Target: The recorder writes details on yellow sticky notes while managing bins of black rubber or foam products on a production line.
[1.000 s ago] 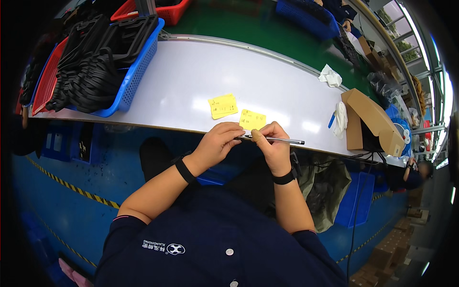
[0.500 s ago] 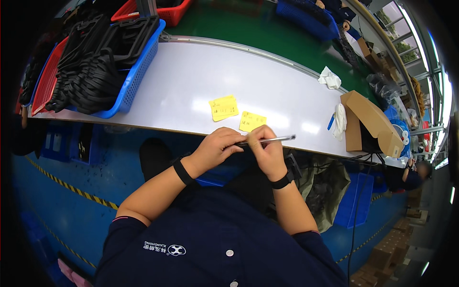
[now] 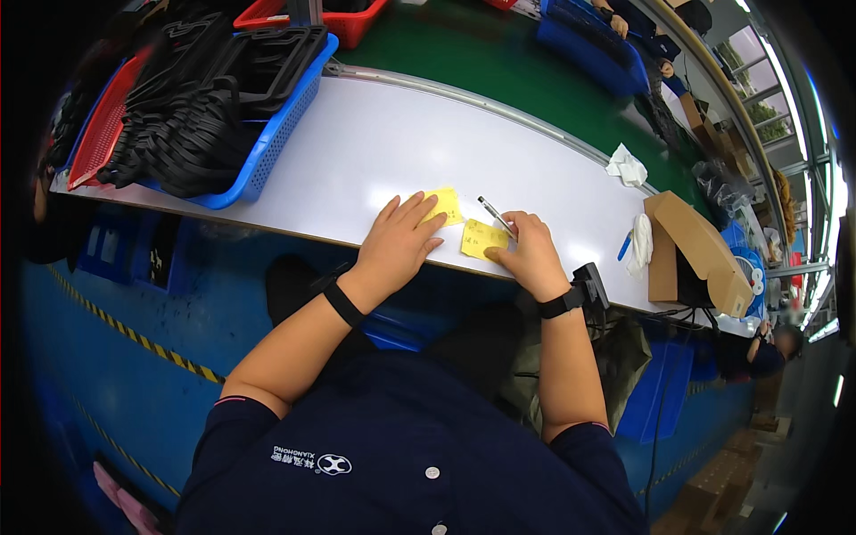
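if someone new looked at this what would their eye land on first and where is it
Probably the bright yellow paper note partly under the left hand and the second yellow paper note by the right hand, with a slim clear pen at its fingers. Next come the blue perforated plastic basket heaped with black parts at left and the open brown cardboard box at right.
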`<state>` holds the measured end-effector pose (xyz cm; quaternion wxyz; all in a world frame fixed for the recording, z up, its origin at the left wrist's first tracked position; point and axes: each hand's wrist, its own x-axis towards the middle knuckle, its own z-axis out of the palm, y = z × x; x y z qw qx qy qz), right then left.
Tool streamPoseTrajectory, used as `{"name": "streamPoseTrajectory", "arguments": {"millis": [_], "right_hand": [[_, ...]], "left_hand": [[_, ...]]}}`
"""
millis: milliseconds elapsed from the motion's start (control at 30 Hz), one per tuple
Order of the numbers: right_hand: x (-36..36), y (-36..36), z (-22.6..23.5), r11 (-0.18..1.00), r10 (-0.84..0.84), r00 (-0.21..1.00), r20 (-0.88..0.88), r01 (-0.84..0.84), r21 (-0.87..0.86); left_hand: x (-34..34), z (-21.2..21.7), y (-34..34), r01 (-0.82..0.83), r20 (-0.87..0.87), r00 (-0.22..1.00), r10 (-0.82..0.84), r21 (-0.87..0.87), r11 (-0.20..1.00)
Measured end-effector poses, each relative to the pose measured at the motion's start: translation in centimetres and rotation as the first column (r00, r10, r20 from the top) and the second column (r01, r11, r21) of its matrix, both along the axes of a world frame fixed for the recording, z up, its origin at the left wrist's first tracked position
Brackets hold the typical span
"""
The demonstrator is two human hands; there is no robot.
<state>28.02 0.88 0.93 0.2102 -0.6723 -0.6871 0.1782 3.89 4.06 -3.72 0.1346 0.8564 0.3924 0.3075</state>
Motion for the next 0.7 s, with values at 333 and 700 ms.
{"name": "streamPoseTrajectory", "arguments": {"millis": [333, 700], "right_hand": [[0.5, 0.9, 1.0, 0.989, -0.028, 0.981, -0.193, -0.001, -0.149], [-12.6, 2.5, 7.2, 0.944, 0.262, 0.731, -0.630, -0.331, 0.009]], "left_hand": [[-1.1, -0.6, -0.5, 0.076, 0.050, 0.996, -0.073, -0.066, 0.995], [-7.1, 6.1, -1.9, 0.355, 0.798, 0.505, 0.328, -0.539, 0.764]]}}
